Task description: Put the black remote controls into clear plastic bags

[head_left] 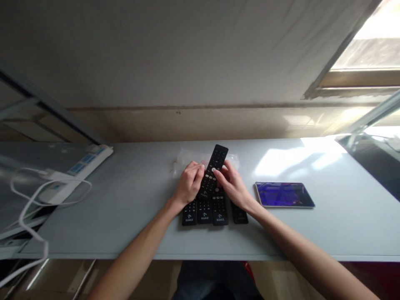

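Observation:
A black remote control [215,168] is raised at an angle over the middle of the table, its top end pointing away from me. My left hand [188,183] grips its left side with curled fingers. My right hand [233,186] holds the right side, the thumb resting on the buttons. Under my hands several more black remotes [205,211] lie side by side near the front edge. A clear plastic bag [187,160] lies flat just behind the held remote.
A phone [284,194] with a lit screen lies to the right of my hands. A white power strip [84,164] with white cables [28,200] sits at the table's far left. The pale table [131,208] ends at a wall.

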Action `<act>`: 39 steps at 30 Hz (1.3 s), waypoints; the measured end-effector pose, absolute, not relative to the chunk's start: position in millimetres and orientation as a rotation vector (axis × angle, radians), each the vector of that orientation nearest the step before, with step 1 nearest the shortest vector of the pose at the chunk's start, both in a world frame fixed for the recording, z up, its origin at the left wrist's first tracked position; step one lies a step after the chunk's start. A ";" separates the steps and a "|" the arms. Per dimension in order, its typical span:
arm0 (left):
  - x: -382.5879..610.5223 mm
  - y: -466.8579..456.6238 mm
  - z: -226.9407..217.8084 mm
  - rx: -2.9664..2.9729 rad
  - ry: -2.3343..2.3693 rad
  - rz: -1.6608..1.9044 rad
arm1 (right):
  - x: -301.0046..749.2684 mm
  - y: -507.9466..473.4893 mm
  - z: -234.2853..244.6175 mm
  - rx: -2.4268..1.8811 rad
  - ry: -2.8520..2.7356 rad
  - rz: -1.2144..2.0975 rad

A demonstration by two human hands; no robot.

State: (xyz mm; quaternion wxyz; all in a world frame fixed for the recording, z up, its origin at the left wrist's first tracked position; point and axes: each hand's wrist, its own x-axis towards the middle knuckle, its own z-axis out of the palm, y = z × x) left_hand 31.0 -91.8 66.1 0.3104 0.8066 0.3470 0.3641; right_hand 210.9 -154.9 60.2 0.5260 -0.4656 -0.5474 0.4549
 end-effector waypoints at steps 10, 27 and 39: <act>33.3 -92.2 56.8 2.120 0.899 0.985 | 209.2 -153.6 54.4 -1.148 -1.299 1.077; 31.9 -93.1 46.4 2.058 0.997 1.076 | 209.1 -153.8 61.6 -1.223 -1.290 1.125; 31.2 -91.0 52.4 2.163 0.981 1.076 | 212.7 -153.8 57.6 -1.199 -1.345 1.086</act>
